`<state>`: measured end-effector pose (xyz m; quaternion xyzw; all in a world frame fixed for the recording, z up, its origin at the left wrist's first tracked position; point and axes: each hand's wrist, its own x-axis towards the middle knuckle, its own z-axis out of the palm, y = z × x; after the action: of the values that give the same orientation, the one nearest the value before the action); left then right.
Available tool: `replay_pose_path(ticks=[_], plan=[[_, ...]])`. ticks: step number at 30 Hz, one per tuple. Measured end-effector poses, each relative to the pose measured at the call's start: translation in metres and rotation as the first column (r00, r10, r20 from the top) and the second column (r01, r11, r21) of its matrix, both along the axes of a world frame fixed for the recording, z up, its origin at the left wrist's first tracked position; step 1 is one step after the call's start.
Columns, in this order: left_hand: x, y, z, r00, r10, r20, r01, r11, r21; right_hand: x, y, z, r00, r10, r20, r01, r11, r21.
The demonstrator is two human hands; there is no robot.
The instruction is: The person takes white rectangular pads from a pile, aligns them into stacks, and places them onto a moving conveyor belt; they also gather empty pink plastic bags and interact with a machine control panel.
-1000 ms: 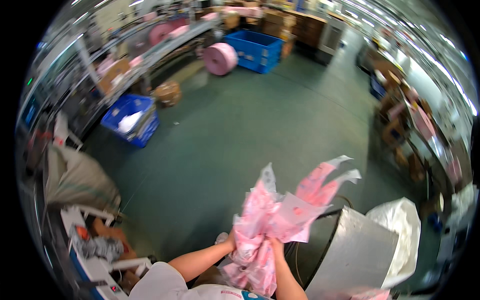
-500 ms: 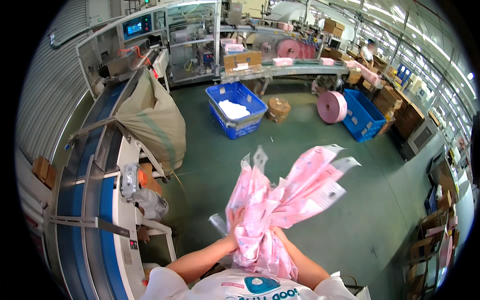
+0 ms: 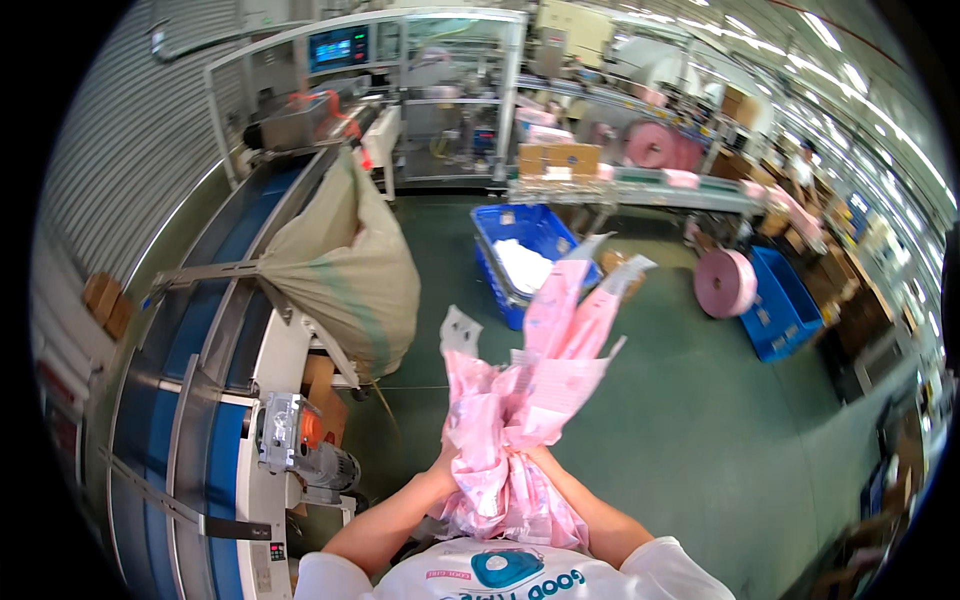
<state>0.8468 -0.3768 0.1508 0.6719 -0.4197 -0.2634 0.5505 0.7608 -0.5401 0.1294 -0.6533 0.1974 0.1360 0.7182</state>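
Observation:
A crumpled bundle of pink and white plastic bags (image 3: 525,400) stands up in front of my chest, its loose ends fanning upward. My left hand (image 3: 447,462) grips the bundle's left side low down. My right hand (image 3: 541,459) grips its right side and is mostly hidden behind the plastic. Both forearms rise from the lower edge. The bundle's lower part hangs down against my white shirt.
A blue conveyor (image 3: 215,340) with a motor (image 3: 300,450) runs along my left. A large tan sack (image 3: 345,275) hangs from its frame. Ahead stand a blue crate (image 3: 520,255), a pink film roll (image 3: 722,283), another blue bin (image 3: 780,315) and machinery at the back.
My view has swung leftward from the open green floor to the conveyor and sack. Both hands keep hold of the pink bundle, which stays in front of me.

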Motion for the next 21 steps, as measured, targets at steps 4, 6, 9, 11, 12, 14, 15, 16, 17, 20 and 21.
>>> replay_pose_path(ticks=[4, 6, 9, 11, 12, 14, 15, 16, 17, 20, 21], plan=[[0.093, -0.042, -0.004, 0.991, -0.075, 0.11, 0.071, 0.997, 0.041, 0.08, -0.064, -0.013, 0.989, 0.118, -0.091, -0.117, 0.993, 0.012], [0.142, -0.051, -0.007, 0.971, -0.238, 0.013, 0.238, 0.97, -0.04, 0.128, -0.09, -0.012, 0.978, 0.169, -0.12, -0.168, 0.986, 0.013], [0.213, -0.057, 0.03, 0.96, -0.261, -0.098, 0.27, 0.958, 0.093, 0.208, -0.12, -0.005, 0.971, 0.208, -0.12, -0.208, 0.978, 0.008], [0.257, -0.05, 0.033, 0.979, -0.202, -0.004, 0.202, 0.979, 0.018, 0.263, -0.126, -0.001, 0.972, 0.213, -0.094, -0.214, 0.977, 0.0], [0.278, -0.052, 0.043, 0.991, -0.126, -0.045, 0.126, 0.992, -0.005, 0.292, -0.132, 0.001, 0.978, 0.194, -0.075, -0.196, 0.98, -0.015], [0.318, -0.05, 0.057, 0.942, 0.145, -0.302, -0.137, 0.989, 0.047, 0.348, -0.144, 0.004, 0.989, 0.148, -0.03, -0.15, 0.988, -0.045], [0.34, -0.041, 0.07, 0.85, 0.234, -0.471, -0.316, 0.943, -0.102, 0.379, -0.15, 0.009, 0.992, 0.126, 0.006, -0.125, 0.99, -0.06], [0.37, -0.032, 0.065, 0.799, 0.38, -0.466, -0.49, 0.861, -0.138, 0.408, -0.16, 0.015, 0.995, 0.093, 0.039, -0.09, 0.993, -0.079], [0.401, -0.019, 0.054, 0.743, 0.524, -0.417, -0.621, 0.772, -0.135, 0.44, -0.166, 0.024, 0.994, 0.071, 0.08, -0.064, 0.994, -0.088], [0.501, 0.021, -0.01, 0.47, 0.735, 0.489, -0.859, 0.507, 0.063, 0.536, -0.168, 0.052, 0.978, -0.001, 0.207, 0.016, 0.997, -0.072], [0.534, 0.02, -0.024, 0.375, 0.658, 0.654, -0.905, 0.413, 0.103, 0.57, -0.168, 0.069, 0.965, -0.024, 0.263, 0.042, 0.997, -0.064]])
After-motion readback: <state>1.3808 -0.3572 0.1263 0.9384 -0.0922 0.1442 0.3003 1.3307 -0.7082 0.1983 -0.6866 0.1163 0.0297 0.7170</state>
